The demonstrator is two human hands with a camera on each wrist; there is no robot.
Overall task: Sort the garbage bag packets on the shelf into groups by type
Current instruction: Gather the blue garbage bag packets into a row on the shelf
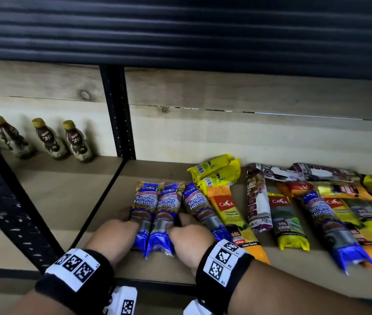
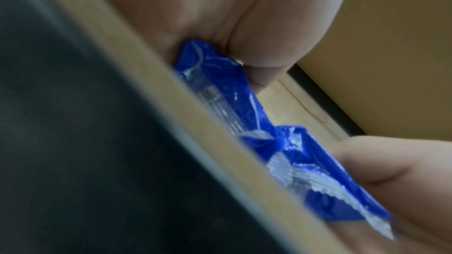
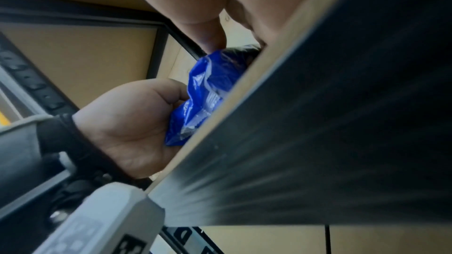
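Both hands' fingertips hide behind two blue packets [image 1: 155, 214].

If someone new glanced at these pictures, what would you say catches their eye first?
Probably the two glossy blue Singlet Handle garbage bag packets at the front of the wooden shelf, gripped between the left hand and right hand. Next, the jumbled orange, yellow and blue packets crowding the right, and three brown yellow-capped bottles at the back left.
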